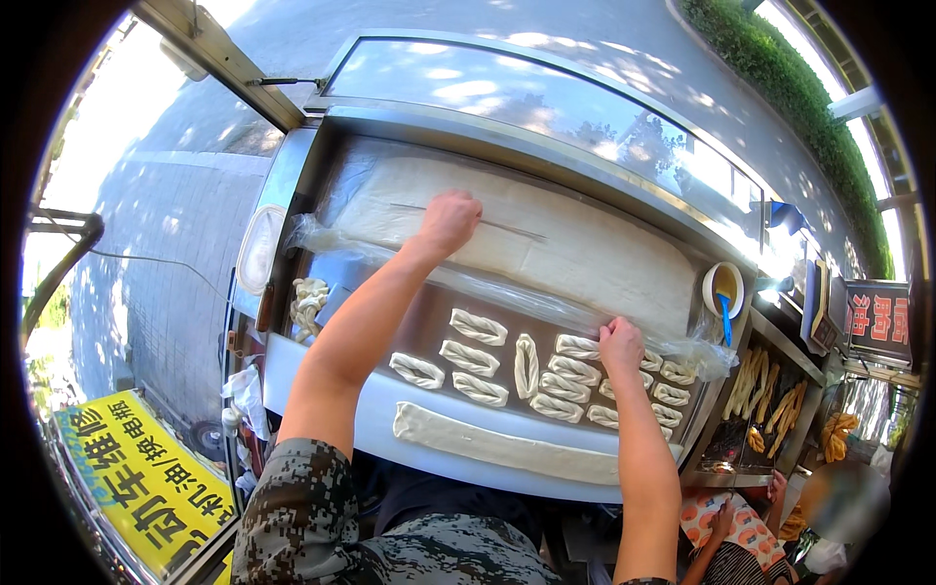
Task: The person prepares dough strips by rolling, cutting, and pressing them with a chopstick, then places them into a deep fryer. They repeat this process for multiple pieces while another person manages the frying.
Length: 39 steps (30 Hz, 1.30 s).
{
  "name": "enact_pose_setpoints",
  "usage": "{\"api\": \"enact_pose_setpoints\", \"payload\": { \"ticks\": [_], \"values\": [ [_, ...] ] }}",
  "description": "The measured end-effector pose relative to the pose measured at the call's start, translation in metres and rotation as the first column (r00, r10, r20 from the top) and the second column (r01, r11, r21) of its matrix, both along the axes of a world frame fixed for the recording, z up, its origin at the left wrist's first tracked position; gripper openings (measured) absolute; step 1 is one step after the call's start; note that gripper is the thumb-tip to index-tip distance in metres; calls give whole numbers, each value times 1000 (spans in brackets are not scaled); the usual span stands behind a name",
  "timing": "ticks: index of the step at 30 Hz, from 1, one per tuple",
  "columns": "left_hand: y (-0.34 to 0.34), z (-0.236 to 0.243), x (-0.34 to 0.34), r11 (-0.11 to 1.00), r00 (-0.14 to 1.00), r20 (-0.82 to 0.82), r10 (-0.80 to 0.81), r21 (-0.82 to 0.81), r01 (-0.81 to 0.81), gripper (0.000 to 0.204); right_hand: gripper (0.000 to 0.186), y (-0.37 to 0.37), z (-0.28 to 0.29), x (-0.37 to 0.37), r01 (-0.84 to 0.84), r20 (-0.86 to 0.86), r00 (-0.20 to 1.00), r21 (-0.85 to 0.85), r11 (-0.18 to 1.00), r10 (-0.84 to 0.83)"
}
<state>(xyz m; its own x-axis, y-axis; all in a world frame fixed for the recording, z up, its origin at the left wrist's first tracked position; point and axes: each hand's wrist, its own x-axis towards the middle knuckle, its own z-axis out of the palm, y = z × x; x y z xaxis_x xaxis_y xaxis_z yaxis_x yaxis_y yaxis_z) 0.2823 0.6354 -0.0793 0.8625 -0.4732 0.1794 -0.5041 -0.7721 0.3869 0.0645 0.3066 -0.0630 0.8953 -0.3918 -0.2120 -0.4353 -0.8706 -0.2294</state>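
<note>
My left hand is closed around a thin rod, over a wide sheet of pale dough under clear plastic film. My right hand is closed at the near edge of the plastic film, fingers pinched on it beside the shaped dough. Several twisted dough pieces lie in rows on the brown surface between my arms. Nearer to me, a long flat dough strip rests on a white board.
A white cup with a blue-handled brush stands at the right. Fried dough sticks fill a rack beyond it. Dough scraps and a white tub are at the left. A raised glass panel borders the far side. Another person's hand shows lower right.
</note>
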Motion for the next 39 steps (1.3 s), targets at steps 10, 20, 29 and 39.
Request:
{"api": "enact_pose_setpoints", "payload": {
  "ticks": [10, 20, 29, 39],
  "values": [
    [-6, 2, 7, 993, 998, -49, -35, 110, 40, 6, 15, -2, -4, -2, 13, 4, 1000, -6, 1000, -13],
    [-5, 9, 3, 981, 996, -66, -62, 177, 73, 5, 16, -1, -4, -1, 32, -13, 999, 5, 999, -31],
    [7, 7, -11, 976, 992, -91, -84, 193, 101, 7, 18, -2, -10, -3, 12, 39, 999, 4, 1000, -12],
    [5, 7, -4, 980, 994, -90, -69, 183, 84, 7, 16, -3, -11, -3, 22, 12, 1000, 6, 1000, -22]
  ]
}}
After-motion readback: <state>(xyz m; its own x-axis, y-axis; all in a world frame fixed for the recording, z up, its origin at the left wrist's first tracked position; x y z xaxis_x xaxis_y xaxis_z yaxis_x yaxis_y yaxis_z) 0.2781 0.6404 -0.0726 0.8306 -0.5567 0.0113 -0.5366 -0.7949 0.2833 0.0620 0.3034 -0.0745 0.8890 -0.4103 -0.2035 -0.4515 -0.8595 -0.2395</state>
